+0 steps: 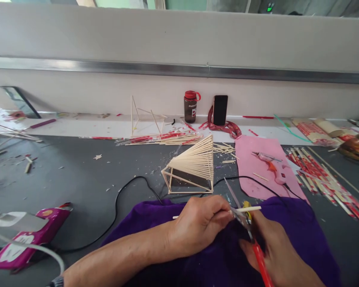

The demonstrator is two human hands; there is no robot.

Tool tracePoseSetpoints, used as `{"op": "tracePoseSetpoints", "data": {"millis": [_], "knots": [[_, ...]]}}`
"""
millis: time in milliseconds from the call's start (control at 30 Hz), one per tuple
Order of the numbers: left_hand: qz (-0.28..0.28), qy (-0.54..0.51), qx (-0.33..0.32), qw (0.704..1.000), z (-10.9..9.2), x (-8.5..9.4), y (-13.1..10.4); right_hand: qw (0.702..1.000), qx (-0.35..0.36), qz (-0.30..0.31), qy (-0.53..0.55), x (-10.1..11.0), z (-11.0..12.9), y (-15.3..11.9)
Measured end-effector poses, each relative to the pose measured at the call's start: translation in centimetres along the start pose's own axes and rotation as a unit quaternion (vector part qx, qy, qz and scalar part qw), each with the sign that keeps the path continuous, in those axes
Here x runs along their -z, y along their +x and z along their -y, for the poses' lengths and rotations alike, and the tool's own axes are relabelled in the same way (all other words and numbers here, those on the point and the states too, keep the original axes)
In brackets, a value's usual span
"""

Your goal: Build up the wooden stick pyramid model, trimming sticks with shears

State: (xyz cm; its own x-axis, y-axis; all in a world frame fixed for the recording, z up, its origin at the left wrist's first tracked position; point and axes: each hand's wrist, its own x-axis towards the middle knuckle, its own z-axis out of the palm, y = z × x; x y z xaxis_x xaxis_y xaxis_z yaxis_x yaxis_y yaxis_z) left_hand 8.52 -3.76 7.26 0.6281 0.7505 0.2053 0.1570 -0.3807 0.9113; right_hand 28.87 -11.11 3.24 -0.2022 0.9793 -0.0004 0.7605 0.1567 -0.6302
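My left hand (202,225) is closed around a thin pale wooden stick (253,208), whose one end pokes out to the right and whose other tip shows left of the fist. A pair of scissors (259,257) with red handles is gripped in my right hand (272,239). Its blades are apart, and the stick crosses between them close to my left fingertips. Something yellow sits by the scissors at my right fingers. Beyond my hands stands a wooden stick structure (191,163), a frame with a fanned row of sticks on one side.
A pink glue gun (277,169) lies on a pink sheet (248,159), its black cord trailing across the table. Wrapped chopsticks (326,179) lie to the right. A magenta power strip (32,235) is at left. A bottle (190,107) and phone (220,110) stand by the wall.
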Motion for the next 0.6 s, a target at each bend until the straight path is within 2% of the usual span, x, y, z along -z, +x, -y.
{"op": "tracePoseSetpoints", "data": {"millis": [100, 167, 333, 467, 600], "knots": [[0.045, -0.081, 0.061, 0.994, 0.2, 0.0, 0.1, 1.0, 0.014, 0.008, 0.005, 0.2, 0.0, 0.1], [0.06, -0.167, 0.111, 0.978, 0.4, -0.2, 0.2, 0.999, 0.029, 0.009, 0.011, 0.4, -0.1, 0.2], [0.071, -0.353, 0.199, 0.912, 0.9, -0.8, 0.3, 0.999, 0.037, 0.027, 0.005, 0.8, -0.4, 0.6], [0.105, -0.423, 0.253, 0.864, 1.0, -1.0, 0.2, 0.997, 0.057, 0.046, 0.016, 0.9, -0.8, 0.7], [0.135, -0.486, 0.28, 0.817, 0.7, -1.2, -0.2, 0.996, 0.09, 0.018, -0.021, 1.2, -1.5, 0.2]]}}
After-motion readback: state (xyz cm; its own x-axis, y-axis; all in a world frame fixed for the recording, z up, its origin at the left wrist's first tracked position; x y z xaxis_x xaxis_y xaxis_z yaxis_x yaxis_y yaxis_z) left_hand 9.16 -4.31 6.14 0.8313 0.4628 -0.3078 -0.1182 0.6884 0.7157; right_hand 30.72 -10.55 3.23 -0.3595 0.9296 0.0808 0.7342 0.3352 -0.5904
